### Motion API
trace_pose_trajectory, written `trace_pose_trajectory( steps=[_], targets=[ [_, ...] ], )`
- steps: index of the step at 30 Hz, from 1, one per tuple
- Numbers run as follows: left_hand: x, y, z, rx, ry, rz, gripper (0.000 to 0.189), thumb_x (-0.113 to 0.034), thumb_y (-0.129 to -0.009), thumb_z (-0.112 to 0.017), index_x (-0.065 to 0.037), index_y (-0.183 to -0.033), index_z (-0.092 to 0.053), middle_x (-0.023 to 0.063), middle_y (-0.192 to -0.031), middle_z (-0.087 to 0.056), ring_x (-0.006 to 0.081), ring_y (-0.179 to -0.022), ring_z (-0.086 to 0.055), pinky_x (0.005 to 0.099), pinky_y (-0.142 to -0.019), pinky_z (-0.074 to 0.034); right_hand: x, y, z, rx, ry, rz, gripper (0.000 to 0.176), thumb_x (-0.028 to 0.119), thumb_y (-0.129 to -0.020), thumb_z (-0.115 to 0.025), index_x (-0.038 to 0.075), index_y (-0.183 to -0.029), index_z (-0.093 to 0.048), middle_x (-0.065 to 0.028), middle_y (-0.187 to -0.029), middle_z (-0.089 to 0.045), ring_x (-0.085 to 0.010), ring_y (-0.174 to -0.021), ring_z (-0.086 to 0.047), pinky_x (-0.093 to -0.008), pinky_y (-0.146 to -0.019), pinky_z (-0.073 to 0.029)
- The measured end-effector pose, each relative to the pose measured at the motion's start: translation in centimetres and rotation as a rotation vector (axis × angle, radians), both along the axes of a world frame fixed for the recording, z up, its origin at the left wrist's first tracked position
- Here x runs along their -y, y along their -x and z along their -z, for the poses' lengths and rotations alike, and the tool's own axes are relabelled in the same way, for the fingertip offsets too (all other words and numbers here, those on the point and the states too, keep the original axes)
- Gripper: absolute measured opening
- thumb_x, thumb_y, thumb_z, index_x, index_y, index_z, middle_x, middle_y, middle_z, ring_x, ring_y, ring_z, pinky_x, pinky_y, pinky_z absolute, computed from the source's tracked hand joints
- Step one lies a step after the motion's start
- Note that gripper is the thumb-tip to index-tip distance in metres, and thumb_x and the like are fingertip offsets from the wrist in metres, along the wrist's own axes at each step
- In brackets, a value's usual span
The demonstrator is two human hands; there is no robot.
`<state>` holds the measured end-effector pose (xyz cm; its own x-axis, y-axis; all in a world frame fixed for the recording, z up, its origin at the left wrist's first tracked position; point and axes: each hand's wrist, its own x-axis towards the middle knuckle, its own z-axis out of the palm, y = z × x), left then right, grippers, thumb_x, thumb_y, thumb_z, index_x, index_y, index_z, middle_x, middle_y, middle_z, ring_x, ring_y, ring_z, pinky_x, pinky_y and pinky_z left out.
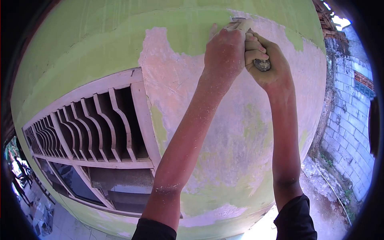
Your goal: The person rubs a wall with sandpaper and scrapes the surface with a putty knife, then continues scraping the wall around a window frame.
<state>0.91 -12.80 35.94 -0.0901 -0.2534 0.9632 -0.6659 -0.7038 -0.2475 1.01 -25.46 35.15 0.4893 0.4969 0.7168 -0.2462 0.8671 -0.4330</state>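
Observation:
Both arms reach up to a green painted wall [182, 32], where paint is stripped away in a large pinkish-grey patch [240, 120]. My right hand [276, 66] is wrapped round the handle of a scraper [263, 65], whose dark, rounded butt end sticks out below the fingers. Close beside it, my left hand [225, 50] presses on the front part of the same tool, fingers mostly hidden behind the back of the hand. Only a sliver of the blade shows at the upper edge of the bare patch, against the green paint. Pale dust speckles my forearms.
A white-framed window [142, 116] with wavy slats and glass panes below is set in the wall at left. To the right, beyond the wall's corner, stand a grey block wall [344, 116] and a narrow passage with a thin hose [334, 192].

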Motion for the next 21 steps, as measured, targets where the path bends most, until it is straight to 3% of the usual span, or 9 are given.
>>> trace_pose_trajectory(
  steps=[3,7,10,13,15,19,21],
  targets=[
    [0.4,-0.6,1.0,0.157,0.05,-0.042,0.037,-0.033,-0.079,-0.073,-0.006,-0.102,-0.062,0.0116,-0.085,-0.069,0.0333,-0.083,-0.064,0.0427,-0.083,-0.051,0.2,0.0,0.5,-0.024,0.007,-0.028,0.025,0.012,-0.105,-0.035,0.001,-0.085,-0.045,-0.0006,-0.066,-0.041,-0.0068,-0.051,-0.039,-0.0184,-0.039,-0.039],
    [0.2,-0.5,-0.2,0.079,0.03,0.036,0.038,-0.034,-0.079,-0.074,-0.007,-0.103,-0.062,0.0109,-0.081,-0.069,0.0338,-0.081,-0.065,0.0428,-0.083,-0.051,-0.2,0.6,-0.8,-0.033,-0.007,-0.01,0.025,0.011,-0.105,-0.034,0.0,-0.085,-0.045,-0.0007,-0.067,-0.041,-0.007,-0.05,-0.038,-0.0186,-0.039,-0.038],
    [0.2,-0.5,-0.5,0.064,0.006,-0.078,0.036,-0.033,-0.079,-0.074,-0.007,-0.103,-0.062,0.0106,-0.077,-0.068,0.0332,-0.079,-0.065,0.0419,-0.084,-0.051,0.2,-0.1,-0.2,-0.008,0.0,-0.017,0.026,0.012,-0.106,-0.034,0.001,-0.085,-0.045,-0.0008,-0.067,-0.041,-0.0073,-0.05,-0.038,-0.0187,-0.039,-0.038],
    [0.0,-1.3,-0.8,0.123,0.019,0.083,0.034,-0.034,-0.08,-0.074,-0.008,-0.1,-0.063,0.0114,-0.076,-0.068,0.0318,-0.077,-0.065,0.0408,-0.084,-0.05,-0.2,-0.3,-1.0,-0.005,0.012,0.027,0.028,0.014,-0.106,-0.033,0.001,-0.084,-0.044,-0.001,-0.067,-0.041,-0.0077,-0.05,-0.038,-0.0189,-0.039,-0.038],
    [0.3,-0.3,-0.6,0.073,0.011,-0.037,0.035,-0.034,-0.08,-0.074,-0.009,-0.103,-0.065,0.0125,-0.077,-0.068,0.0302,-0.075,-0.066,0.0398,-0.083,-0.05,0.3,0.4,-0.5,-0.032,0.009,-0.017,0.028,0.014,-0.106,-0.033,0.001,-0.084,-0.044,-0.0011,-0.067,-0.041,-0.0078,-0.05,-0.038,-0.019,-0.039,-0.038],
    [0.1,-1.0,-1.4,0.101,0.001,0.008,0.04,-0.034,-0.079,-0.075,-0.011,-0.11,-0.066,0.0122,-0.078,-0.069,0.0295,-0.075,-0.066,0.0405,-0.084,-0.05,-0.3,-1.2,-1.8,-0.004,0.0,-0.029,0.028,0.014,-0.106,-0.033,0.001,-0.084,-0.044,-0.0015,-0.067,-0.042,-0.0078,-0.05,-0.038,-0.019,-0.039,-0.039],
    [0.2,0.2,-2.1,-0.083,-0.01,-0.022,0.045,-0.033,-0.079,-0.075,-0.012,-0.117,-0.065,0.0123,-0.078,-0.069,0.0295,-0.077,-0.066,0.0406,-0.083,-0.051,0.2,0.6,-1.4,-0.034,0.0,-0.047,0.028,0.014,-0.106,-0.033,0.001,-0.084,-0.044,-0.0014,-0.067,-0.042,-0.0076,-0.05,-0.038,-0.0189,-0.04,-0.039]
  ],
)
